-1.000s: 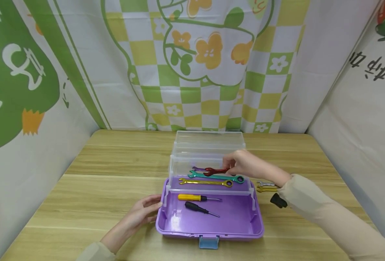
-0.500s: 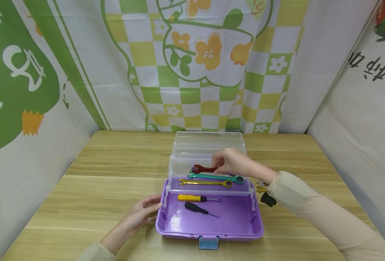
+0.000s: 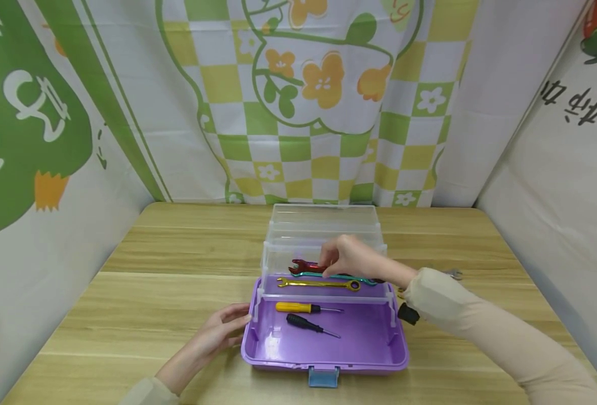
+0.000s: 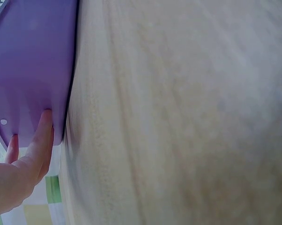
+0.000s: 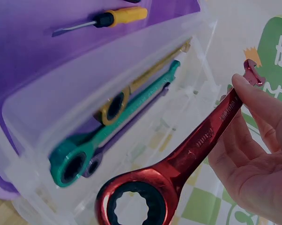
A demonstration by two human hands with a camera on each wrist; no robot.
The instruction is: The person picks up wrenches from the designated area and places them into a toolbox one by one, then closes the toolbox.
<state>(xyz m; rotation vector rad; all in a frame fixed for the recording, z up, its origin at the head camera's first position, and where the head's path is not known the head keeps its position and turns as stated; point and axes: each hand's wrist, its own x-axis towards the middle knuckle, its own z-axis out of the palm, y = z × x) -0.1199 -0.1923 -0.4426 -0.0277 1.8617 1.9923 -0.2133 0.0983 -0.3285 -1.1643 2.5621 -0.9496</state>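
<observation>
My right hand (image 3: 354, 261) pinches a red combination wrench (image 5: 197, 147) between thumb and fingers, above the clear tray (image 3: 329, 298) of a purple toolbox (image 3: 364, 337). In the right wrist view its ring end hangs toward the camera. Inside the tray lie a gold wrench (image 3: 319, 284), a teal wrench (image 5: 127, 115) and a purple wrench (image 5: 131, 124), side by side. My left hand (image 3: 220, 329) touches the toolbox's left wall, its fingertips (image 4: 46, 117) resting on the purple side. Below the tray, a yellow-handled screwdriver (image 3: 295, 307) and a black screwdriver (image 3: 306, 323) lie on the toolbox floor.
A silver wrench (image 3: 454, 274) lies on the wooden table (image 3: 177, 270) right of the toolbox, partly behind the right sleeve (image 3: 480, 320). The clear lid (image 3: 324, 214) stands open behind. A blue latch (image 3: 324, 377) hangs at the front.
My right hand has moved left over the tray with the red wrench, which now covers part of the teal one. The left hand stays at the toolbox's side.
</observation>
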